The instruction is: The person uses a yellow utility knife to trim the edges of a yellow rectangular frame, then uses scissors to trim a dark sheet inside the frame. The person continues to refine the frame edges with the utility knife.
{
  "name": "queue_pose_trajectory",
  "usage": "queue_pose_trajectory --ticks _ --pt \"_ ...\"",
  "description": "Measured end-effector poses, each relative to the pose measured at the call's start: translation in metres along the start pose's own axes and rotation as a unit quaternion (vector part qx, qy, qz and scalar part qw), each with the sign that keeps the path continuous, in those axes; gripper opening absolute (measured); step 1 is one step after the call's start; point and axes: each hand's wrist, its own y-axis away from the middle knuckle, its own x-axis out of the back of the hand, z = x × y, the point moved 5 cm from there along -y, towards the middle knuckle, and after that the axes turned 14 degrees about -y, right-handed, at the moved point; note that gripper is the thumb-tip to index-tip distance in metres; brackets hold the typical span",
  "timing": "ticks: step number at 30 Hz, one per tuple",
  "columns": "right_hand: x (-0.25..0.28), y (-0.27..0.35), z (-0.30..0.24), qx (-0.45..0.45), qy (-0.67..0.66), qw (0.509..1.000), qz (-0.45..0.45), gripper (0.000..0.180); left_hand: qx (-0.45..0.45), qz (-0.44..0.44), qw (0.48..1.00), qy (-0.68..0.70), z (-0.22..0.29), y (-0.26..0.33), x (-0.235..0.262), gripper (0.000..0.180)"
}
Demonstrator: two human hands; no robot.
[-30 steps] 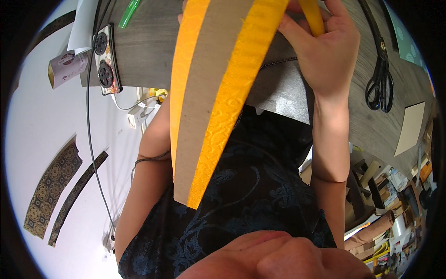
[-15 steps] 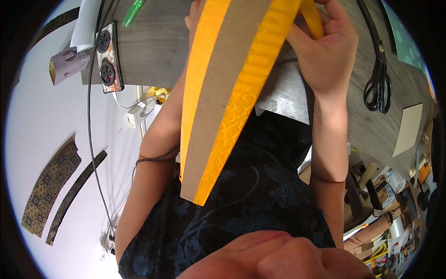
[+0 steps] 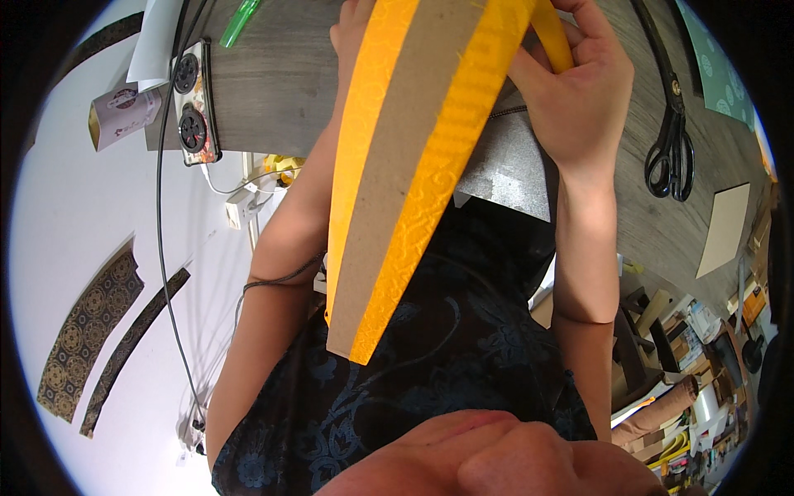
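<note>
A long strip of grey-brown cardboard with glossy yellow patterned fabric along both edges hangs slantwise before my chest. It widens toward the top, where it runs out of the picture. My left hand is at its upper left edge, mostly hidden behind it, with bent fingers that seem to grip it. At the upper right, my right hand is closed, thumb and curled fingers around a yellow band that belongs to the strip or lies against it. The fingertips of both hands are partly hidden.
Black-handled scissors and a beige card piece lie on the grey wood-grain table to the right. At the left edge sits a power socket strip with cables. A green plastic item lies beyond; cluttered shelves stand lower right.
The strip's lower end has shifted slightly to the right, and my right hand has moved a little to the left. Both hands keep about the same hold.
</note>
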Motion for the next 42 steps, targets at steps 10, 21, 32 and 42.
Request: queue_pose_trajectory --ticks 10,21,32,42 --pt "0.001 -0.003 0.004 0.029 0.012 0.999 -0.009 0.030 -0.005 -0.005 1.000 0.017 -0.002 0.003 0.002 0.029" --pt "0.044 0.007 -0.007 0.110 0.058 0.983 0.138 0.017 -0.008 -0.161 0.972 0.169 0.012 -0.008 0.025 0.032" --pt "0.090 0.076 -0.046 0.102 0.172 0.956 0.215 0.019 -0.004 -0.288 0.938 0.191 0.045 -0.048 -0.022 0.035" --pt "0.050 0.073 -0.059 0.119 0.438 0.891 -0.009 0.010 -0.008 -0.242 0.930 0.278 0.061 -0.025 0.014 0.057"
